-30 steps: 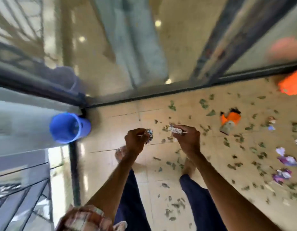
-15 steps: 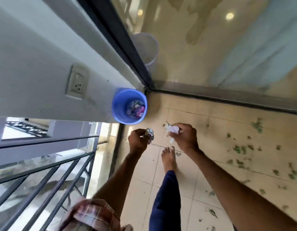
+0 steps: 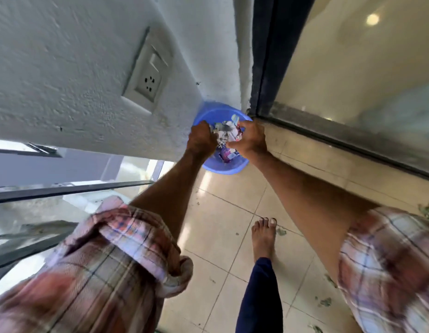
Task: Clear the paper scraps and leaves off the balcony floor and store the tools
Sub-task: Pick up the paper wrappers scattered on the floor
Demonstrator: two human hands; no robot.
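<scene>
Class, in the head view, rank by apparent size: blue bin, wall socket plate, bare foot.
Largest: blue bin and wall socket plate, too alike to rank; the bin is partly hidden.
Smallest: bare foot.

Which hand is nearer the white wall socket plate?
Left. The left hand sits below-right of the white wall socket plate; the right hand is farther right, by the dark door frame. Both grip paper scraps over the blue plastic bin.

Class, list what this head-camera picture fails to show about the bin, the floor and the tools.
Head view only:
Blue bin: its fill, hidden by left hand and right hand gripping paper scraps.
Leaves: cut off at right edge.
Tools: outside the frame.
</scene>
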